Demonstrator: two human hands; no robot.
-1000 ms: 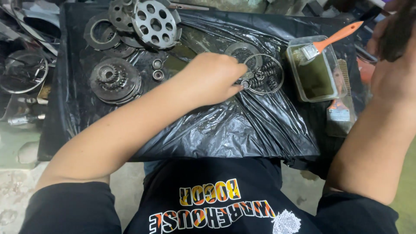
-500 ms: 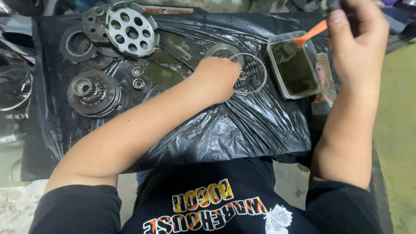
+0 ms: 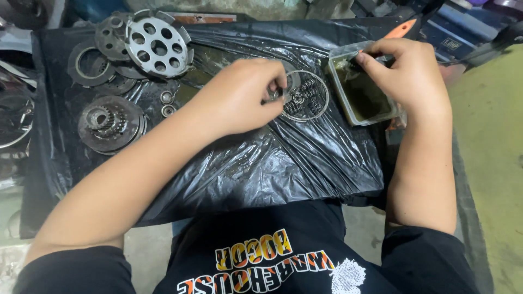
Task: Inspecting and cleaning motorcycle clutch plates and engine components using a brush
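Leftmost, a toothed hub (image 3: pixel 110 124) and a perforated round plate (image 3: pixel 158 46) lie on the black plastic sheet (image 3: pixel 261 169) covering the worktop. Further right, the left hand (image 3: pixel 239 95) has its grip pinched on small parts at the rim of a clear dish of springs (image 3: pixel 306 96). Beyond it, the right hand (image 3: pixel 409 73) has its grip closed on an orange-handled brush (image 3: pixel 393 34) over a tub of murky liquid (image 3: pixel 364 92).

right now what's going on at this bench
A person sits at a surface covered in black plastic sheet. The left hand pinches a small metal part at the edge of a round dish of springs. The right hand holds an orange-handled brush over a clear tub of murky liquid. To the left lie a perforated metal disc, a toothed hub, dark rings and two small bearings.
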